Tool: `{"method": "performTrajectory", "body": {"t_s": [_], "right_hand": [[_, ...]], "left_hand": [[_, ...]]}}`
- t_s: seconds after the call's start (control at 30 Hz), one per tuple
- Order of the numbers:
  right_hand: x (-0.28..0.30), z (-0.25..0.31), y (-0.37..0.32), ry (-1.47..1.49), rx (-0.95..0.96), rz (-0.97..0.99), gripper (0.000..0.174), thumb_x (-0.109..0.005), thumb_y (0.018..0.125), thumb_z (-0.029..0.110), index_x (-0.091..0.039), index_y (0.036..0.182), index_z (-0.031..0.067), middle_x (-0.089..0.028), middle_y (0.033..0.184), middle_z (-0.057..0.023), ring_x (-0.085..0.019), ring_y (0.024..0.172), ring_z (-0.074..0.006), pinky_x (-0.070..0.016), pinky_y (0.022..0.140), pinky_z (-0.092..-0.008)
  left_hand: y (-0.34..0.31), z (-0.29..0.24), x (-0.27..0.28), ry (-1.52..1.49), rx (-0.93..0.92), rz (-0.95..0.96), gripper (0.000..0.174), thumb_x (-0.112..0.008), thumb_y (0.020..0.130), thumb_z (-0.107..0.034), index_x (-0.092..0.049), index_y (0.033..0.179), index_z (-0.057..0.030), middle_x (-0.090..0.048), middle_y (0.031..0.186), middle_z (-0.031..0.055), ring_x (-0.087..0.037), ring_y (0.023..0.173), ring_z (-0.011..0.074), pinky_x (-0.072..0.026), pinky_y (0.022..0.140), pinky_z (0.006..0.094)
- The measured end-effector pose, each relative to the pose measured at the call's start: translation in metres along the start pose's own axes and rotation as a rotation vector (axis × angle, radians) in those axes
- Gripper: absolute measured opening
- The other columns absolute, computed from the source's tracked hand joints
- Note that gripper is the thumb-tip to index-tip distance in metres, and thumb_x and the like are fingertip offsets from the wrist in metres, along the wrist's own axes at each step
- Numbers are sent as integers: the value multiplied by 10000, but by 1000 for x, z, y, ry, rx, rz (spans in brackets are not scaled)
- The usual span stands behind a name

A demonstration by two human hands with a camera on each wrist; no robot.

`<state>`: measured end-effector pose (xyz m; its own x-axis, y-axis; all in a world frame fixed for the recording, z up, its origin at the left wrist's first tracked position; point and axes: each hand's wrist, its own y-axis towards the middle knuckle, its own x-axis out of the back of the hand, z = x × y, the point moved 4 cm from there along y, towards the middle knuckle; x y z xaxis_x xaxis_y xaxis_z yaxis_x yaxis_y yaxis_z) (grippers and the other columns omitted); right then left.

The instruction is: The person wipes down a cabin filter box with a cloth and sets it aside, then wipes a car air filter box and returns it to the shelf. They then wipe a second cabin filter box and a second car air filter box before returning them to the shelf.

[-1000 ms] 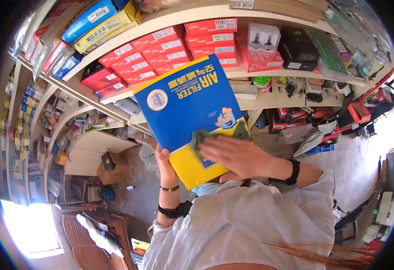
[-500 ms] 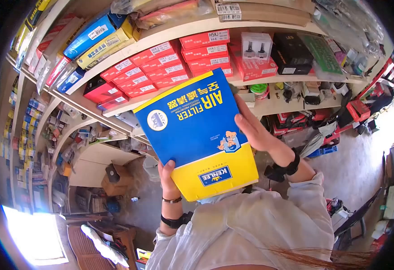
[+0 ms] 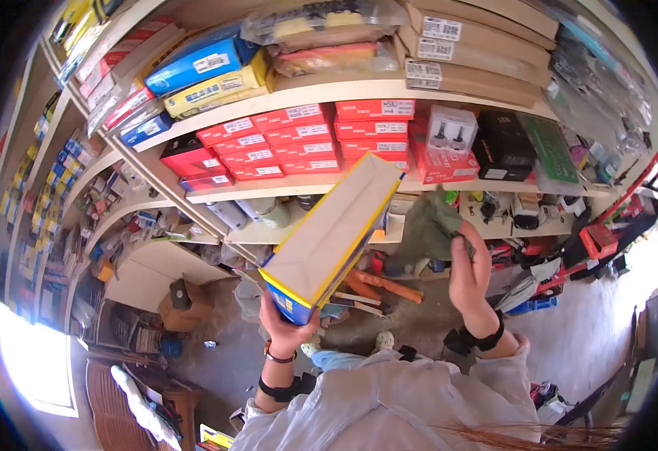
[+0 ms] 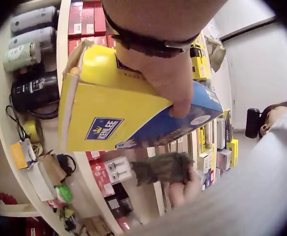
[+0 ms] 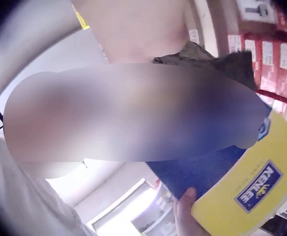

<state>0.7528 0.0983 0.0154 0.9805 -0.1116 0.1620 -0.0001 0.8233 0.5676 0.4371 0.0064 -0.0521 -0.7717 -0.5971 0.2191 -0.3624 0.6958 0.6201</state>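
My left hand (image 3: 284,331) grips a blue and yellow air filter box (image 3: 333,225) by its lower end, thumb and fingers on opposite sides. The box is tilted, its long pale side facing up in the head view. In the left wrist view the box's yellow KENLEE panel (image 4: 92,115) shows beneath the hand. To the right of the box, my right hand (image 3: 473,274) holds a dark green cloth (image 3: 427,225) that hangs bunched from the fingers, apart from the box in the head view. A blurred patch covers much of the right wrist view.
Shelves ahead carry stacked red boxes (image 3: 299,143), a clear bulb pack (image 3: 449,131), a black box (image 3: 505,146) and flat brown cartons (image 3: 472,56). Grey canisters (image 4: 35,39) stand on the lower shelf. Orange pieces (image 3: 389,286) lie low beneath the shelves.
The box has turned from its broad printed face to its narrow pale side. The right hand and cloth, wiping over the front face and then at its right edge, have moved away rightward.
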Motion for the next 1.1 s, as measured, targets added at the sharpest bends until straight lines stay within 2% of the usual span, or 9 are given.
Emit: {"method": "performTrajectory", "body": {"t_s": [0.13, 0.27, 0.53, 0.67, 0.73, 0.8, 0.87, 0.93, 1.1], "right_hand": [[-32, 66, 11, -5, 359, 385, 457, -502, 997, 171, -497, 1404, -35, -471, 1479, -244, -469, 1370, -402, -373, 1134, -456], [-60, 76, 14, -171, 719, 569, 583, -549, 981, 354, -468, 1452, 20, -469, 1500, -189, -472, 1381, -343, -341, 1150, -485], [-36, -13, 50, -349, 435, 255, 421, -412, 1029, 305, -584, 1322, 56, -619, 1314, -187, -573, 1251, -369, -466, 1020, -481], [7, -79, 42, -370, -73, -136, 396, -355, 1084, 283, -638, 1152, 13, -666, 1051, -171, -628, 954, -321, -471, 874, -395], [22, -85, 28, -259, -163, -336, 435, -344, 1099, 321, -641, 1080, 4, -621, 921, -104, -551, 823, -226, -433, 792, -360], [26, -87, 14, -245, -162, -317, 452, -368, 1083, 347, -637, 1112, -14, -636, 1084, -119, -562, 1045, -228, -402, 974, -345], [25, -95, -2, -114, -320, -343, 431, -364, 1083, 330, -630, 1069, -9, -595, 967, -78, -540, 918, -183, -411, 877, -308], [10, -78, -9, 53, -165, -46, 383, -402, 1079, 319, -640, 1065, 19, -509, 848, 10, -418, 769, -87, -342, 725, -243], [-20, -54, -31, 234, -168, 273, 701, -647, 906, 557, -559, 1320, -1, -572, 986, -35, -519, 916, -124, -394, 821, -264]], "left_hand": [[-2, -4, -9, 113, -129, 166, 753, -902, 584, -290, -529, 1165, 8, -699, 1006, 155, -696, 833, 267, -550, 770, 367], [0, -12, -16, 74, -266, 292, 780, -884, 600, -279, -540, 1235, 17, -677, 1246, 208, -720, 901, 304, -560, 788, 360], [-7, 5, -4, 83, -37, 178, 630, -857, 577, -234, -541, 1078, -19, -651, 883, 94, -646, 782, 183, -534, 734, 310], [-5, 35, -8, -395, 305, 55, 800, -754, 697, -91, -402, 1409, 5, -562, 1253, 80, -557, 1122, 184, -478, 958, 333], [-1, 43, -9, -643, 514, -78, 637, -689, 833, -112, -421, 1401, -6, -582, 1256, 100, -588, 1125, 210, -482, 988, 366], [9, 31, -13, -815, 616, -109, 585, -653, 911, -194, -415, 1413, -9, -582, 1291, 127, -607, 1146, 245, -501, 981, 390], [-5, 58, -14, -979, 813, -134, 585, -581, 973, -325, -401, 1432, -9, -570, 1347, 159, -607, 1179, 285, -511, 977, 408], [0, 36, -20, -991, 907, -84, 651, -534, 981, -430, -388, 1457, -10, -562, 1385, 190, -606, 1196, 312, -515, 980, 422], [-9, 36, -34, -1322, 1114, -23, 720, -512, 969, -507, -422, 1445, 25, -591, 1364, 209, -634, 1159, 347, -531, 977, 440]]}}
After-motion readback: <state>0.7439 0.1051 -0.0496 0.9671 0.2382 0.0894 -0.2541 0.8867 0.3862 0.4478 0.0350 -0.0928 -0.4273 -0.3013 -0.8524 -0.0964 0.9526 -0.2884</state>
